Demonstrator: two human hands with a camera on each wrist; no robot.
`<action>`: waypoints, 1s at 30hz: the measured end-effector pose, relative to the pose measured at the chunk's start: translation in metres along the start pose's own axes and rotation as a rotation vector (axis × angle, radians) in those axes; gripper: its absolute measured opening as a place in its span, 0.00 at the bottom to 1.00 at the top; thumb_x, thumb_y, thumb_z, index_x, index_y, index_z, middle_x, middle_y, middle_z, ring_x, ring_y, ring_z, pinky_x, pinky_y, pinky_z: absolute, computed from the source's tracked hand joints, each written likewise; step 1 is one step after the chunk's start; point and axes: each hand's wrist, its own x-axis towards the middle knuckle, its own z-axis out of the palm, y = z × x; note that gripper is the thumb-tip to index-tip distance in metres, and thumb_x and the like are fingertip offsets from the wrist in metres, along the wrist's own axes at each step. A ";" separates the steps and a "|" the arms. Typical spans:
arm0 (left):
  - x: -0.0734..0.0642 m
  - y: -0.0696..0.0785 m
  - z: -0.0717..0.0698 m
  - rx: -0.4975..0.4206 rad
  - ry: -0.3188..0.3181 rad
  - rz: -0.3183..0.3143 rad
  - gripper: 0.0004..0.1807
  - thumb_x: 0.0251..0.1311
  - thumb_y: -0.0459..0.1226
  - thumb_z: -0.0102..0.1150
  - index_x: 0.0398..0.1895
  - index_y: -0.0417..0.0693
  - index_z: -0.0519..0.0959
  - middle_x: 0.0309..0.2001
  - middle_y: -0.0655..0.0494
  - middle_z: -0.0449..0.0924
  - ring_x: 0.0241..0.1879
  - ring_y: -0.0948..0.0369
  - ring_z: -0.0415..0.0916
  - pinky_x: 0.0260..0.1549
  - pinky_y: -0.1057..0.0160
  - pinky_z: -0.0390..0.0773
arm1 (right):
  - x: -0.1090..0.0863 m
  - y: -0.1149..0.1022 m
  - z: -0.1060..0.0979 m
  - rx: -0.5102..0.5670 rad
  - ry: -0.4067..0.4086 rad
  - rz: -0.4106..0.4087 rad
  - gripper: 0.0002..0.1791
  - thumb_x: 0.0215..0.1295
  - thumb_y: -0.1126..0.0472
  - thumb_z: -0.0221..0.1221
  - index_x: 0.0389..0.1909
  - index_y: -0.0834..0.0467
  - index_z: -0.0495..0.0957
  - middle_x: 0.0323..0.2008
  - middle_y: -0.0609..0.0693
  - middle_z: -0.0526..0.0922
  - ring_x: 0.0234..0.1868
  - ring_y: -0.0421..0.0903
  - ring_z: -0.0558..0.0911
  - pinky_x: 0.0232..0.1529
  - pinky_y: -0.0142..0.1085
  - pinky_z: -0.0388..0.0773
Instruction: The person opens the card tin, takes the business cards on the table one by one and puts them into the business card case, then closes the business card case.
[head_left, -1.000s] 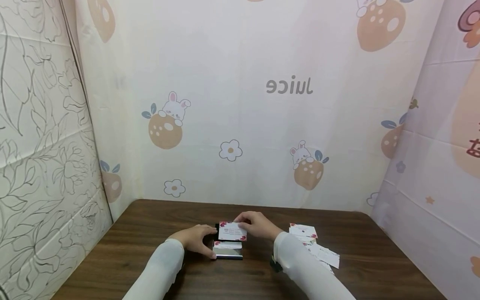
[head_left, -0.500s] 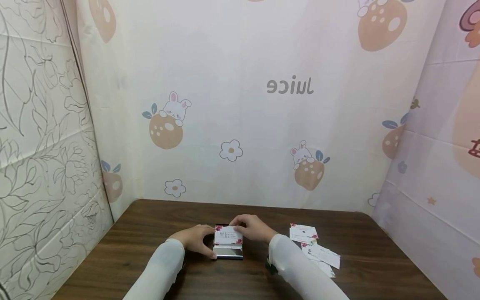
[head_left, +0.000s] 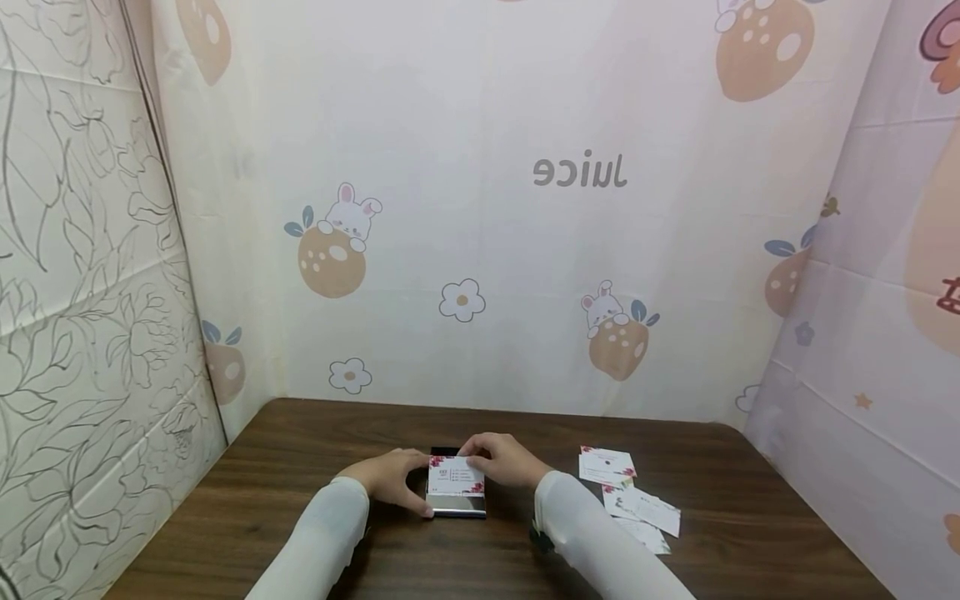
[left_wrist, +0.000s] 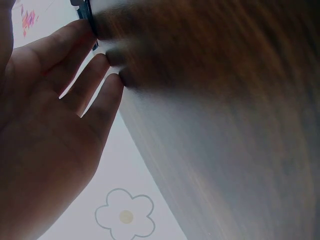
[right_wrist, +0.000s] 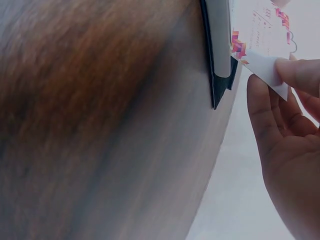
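Note:
A business card case (head_left: 457, 504) lies on the table in the head view, with a silvery lower part and a black edge at the back. My left hand (head_left: 390, 480) holds its left side, thumb at the near corner and fingers towards the back; the left wrist view shows fingertips at the case's dark edge (left_wrist: 91, 20). Between thumb and fingers, my right hand (head_left: 507, 461) pinches a white business card (head_left: 454, 477) with red flowers by its far right corner. The card overlaps the case, its near edge at the silvery part. In the right wrist view the card (right_wrist: 262, 50) is tilted.
To the right, several loose business cards (head_left: 649, 510) lie overlapping on the brown wooden table (head_left: 300, 492), near the right forearm. A printed cloth (head_left: 480, 350) hangs behind the table's back edge, with more cloth at both sides.
The right hand has brought the card left and nearer to me, from overlapping the case's right back to sitting squarely over it. The left hand has stayed at the case.

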 end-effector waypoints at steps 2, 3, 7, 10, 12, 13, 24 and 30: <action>0.000 0.000 0.000 0.003 -0.001 0.005 0.47 0.47 0.57 0.75 0.69 0.44 0.72 0.69 0.49 0.69 0.69 0.49 0.63 0.64 0.43 0.66 | 0.000 -0.001 0.000 -0.005 -0.001 -0.006 0.06 0.72 0.63 0.59 0.44 0.51 0.83 0.40 0.41 0.82 0.40 0.41 0.77 0.48 0.41 0.78; 0.000 0.000 0.000 0.005 -0.002 0.004 0.47 0.47 0.57 0.75 0.69 0.44 0.72 0.69 0.49 0.69 0.69 0.49 0.63 0.64 0.43 0.66 | 0.000 -0.001 0.000 -0.006 -0.003 -0.007 0.06 0.72 0.64 0.59 0.44 0.51 0.83 0.40 0.41 0.82 0.40 0.41 0.77 0.48 0.41 0.78; 0.001 -0.001 0.001 0.005 -0.008 -0.002 0.47 0.47 0.58 0.75 0.69 0.46 0.72 0.69 0.50 0.69 0.69 0.49 0.62 0.64 0.43 0.66 | -0.001 0.000 0.002 -0.029 0.000 -0.010 0.07 0.72 0.64 0.59 0.45 0.52 0.83 0.40 0.41 0.82 0.40 0.40 0.77 0.48 0.40 0.78; 0.001 -0.001 0.000 0.007 -0.008 -0.004 0.47 0.47 0.57 0.75 0.69 0.46 0.72 0.69 0.50 0.69 0.69 0.49 0.62 0.64 0.42 0.66 | -0.002 0.001 0.003 -0.038 -0.001 -0.023 0.09 0.71 0.64 0.60 0.47 0.53 0.84 0.40 0.42 0.82 0.39 0.40 0.76 0.46 0.38 0.77; 0.001 -0.001 0.001 0.009 -0.008 -0.001 0.47 0.48 0.57 0.75 0.69 0.46 0.72 0.69 0.49 0.69 0.69 0.49 0.62 0.63 0.42 0.66 | -0.002 0.001 0.004 -0.037 -0.006 -0.025 0.09 0.71 0.64 0.60 0.48 0.53 0.84 0.40 0.42 0.82 0.38 0.39 0.76 0.45 0.37 0.77; 0.001 -0.001 0.001 0.011 -0.007 0.001 0.47 0.48 0.57 0.75 0.69 0.46 0.71 0.69 0.49 0.69 0.69 0.49 0.62 0.63 0.42 0.66 | -0.003 0.001 0.005 -0.034 -0.011 -0.025 0.09 0.71 0.64 0.61 0.48 0.53 0.84 0.40 0.42 0.82 0.38 0.39 0.75 0.44 0.36 0.76; -0.001 0.000 0.001 0.010 -0.004 0.013 0.47 0.48 0.57 0.75 0.70 0.45 0.71 0.69 0.48 0.68 0.70 0.48 0.62 0.63 0.43 0.66 | -0.004 0.000 0.007 -0.047 -0.073 0.000 0.08 0.70 0.63 0.61 0.45 0.50 0.84 0.40 0.40 0.84 0.39 0.37 0.77 0.48 0.38 0.77; -0.002 0.000 0.000 -0.006 -0.010 0.007 0.47 0.49 0.57 0.74 0.70 0.45 0.71 0.70 0.48 0.67 0.70 0.48 0.60 0.64 0.42 0.65 | -0.005 0.000 0.009 -0.053 -0.133 0.002 0.08 0.68 0.64 0.62 0.43 0.49 0.86 0.38 0.39 0.80 0.37 0.37 0.75 0.43 0.34 0.76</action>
